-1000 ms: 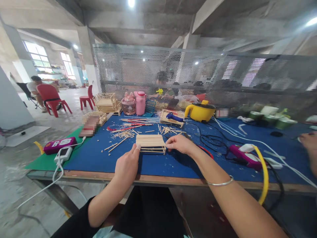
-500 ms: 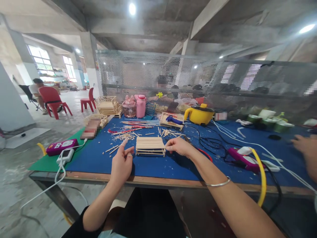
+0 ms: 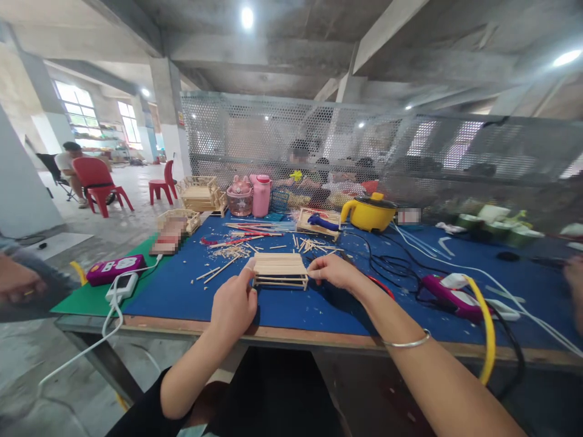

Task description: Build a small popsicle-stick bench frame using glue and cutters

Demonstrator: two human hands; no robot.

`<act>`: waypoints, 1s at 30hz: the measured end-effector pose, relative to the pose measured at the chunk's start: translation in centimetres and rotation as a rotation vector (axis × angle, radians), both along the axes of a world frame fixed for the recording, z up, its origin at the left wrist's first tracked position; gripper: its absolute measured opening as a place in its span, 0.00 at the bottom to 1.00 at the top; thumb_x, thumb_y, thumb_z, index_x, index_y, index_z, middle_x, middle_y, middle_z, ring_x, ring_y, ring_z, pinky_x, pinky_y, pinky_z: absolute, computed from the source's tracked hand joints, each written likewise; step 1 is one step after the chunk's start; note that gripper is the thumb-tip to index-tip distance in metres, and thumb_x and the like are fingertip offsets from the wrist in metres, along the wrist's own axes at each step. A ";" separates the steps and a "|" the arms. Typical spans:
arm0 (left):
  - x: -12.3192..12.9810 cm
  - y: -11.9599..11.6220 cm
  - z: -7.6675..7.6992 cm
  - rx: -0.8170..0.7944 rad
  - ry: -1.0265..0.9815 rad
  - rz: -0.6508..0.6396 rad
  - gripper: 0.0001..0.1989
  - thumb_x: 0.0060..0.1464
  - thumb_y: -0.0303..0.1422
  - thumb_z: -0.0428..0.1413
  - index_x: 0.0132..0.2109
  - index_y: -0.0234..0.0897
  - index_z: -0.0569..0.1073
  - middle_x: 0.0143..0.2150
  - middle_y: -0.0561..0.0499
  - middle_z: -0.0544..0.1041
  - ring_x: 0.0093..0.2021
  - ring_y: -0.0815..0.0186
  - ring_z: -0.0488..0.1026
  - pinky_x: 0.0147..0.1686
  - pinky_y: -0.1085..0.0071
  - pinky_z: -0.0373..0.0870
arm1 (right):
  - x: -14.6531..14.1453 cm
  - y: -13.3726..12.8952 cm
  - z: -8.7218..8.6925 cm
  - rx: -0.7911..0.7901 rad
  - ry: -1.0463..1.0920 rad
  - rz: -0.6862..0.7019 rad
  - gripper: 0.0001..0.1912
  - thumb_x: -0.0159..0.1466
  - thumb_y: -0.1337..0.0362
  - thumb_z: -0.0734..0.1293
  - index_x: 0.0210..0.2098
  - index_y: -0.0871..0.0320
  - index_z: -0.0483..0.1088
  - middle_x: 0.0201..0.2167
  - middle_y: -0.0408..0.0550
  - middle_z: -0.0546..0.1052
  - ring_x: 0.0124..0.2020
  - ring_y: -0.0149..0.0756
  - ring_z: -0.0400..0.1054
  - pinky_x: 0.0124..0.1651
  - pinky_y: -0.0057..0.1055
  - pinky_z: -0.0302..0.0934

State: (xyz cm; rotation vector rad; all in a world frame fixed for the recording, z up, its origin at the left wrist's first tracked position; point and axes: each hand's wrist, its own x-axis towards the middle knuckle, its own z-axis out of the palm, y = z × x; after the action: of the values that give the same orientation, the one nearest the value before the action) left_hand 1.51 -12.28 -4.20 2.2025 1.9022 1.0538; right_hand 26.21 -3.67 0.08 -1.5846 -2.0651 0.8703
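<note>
A small model table made of pale wooden sticks, with a slatted top and thin rails below, stands on the blue work surface in front of me. My right hand pinches its right end between thumb and fingers. At the left end, the outstretched index finger of my left hand touches the upper corner. That hand's thumb is apart from the index finger, and its other fingers curl inward, partly hidden. Loose sticks and a heap of wood shavings lie just behind the model.
A blue-handled glue gun rests on a wooden frame at the back. Nearby stand a pink bottle and a yellow pot. Cables run to a purple power strip at right. Other people's hands show at both edges, including one at left.
My left hand has moved right and forward, bringing its index finger against the model's left end. My right hand keeps its pinch. Another person's hand has appeared at the left edge.
</note>
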 end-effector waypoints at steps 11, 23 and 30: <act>1.3 -0.4 2.0 0.006 0.358 0.034 0.26 0.53 0.29 0.48 0.60 0.33 0.63 0.31 0.47 0.77 0.37 0.59 0.74 0.36 0.68 0.65 | -0.5 -0.4 1.5 0.043 -0.182 0.068 0.08 0.51 0.66 0.65 0.21 0.60 0.76 0.19 0.44 0.76 0.22 0.30 0.63 0.26 0.26 0.52; 0.8 -0.2 1.8 0.189 0.154 0.141 0.22 0.56 0.29 0.47 0.58 0.36 0.64 0.45 0.43 0.77 0.48 0.55 0.69 0.49 0.58 0.61 | 0.9 -2.7 1.4 0.317 -0.108 0.031 0.13 0.60 0.61 0.60 0.29 0.59 0.75 0.25 0.45 0.76 0.29 0.35 0.67 0.33 0.28 0.56; 4.2 0.2 4.1 0.242 0.297 -0.198 0.14 0.61 0.30 0.43 0.47 0.38 0.72 0.50 0.44 0.75 0.53 0.56 0.68 0.60 0.47 0.45 | -2.4 -5.8 2.7 0.793 -0.364 0.207 0.13 0.65 0.65 0.58 0.32 0.57 0.74 0.29 0.49 0.78 0.33 0.36 0.67 0.42 0.34 0.48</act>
State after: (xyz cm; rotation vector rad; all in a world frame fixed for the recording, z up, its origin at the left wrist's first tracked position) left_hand 5.68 -12.03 -0.09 2.7538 1.6788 1.0191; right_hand 23.80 -9.49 2.75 -1.1403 -2.4030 -0.2262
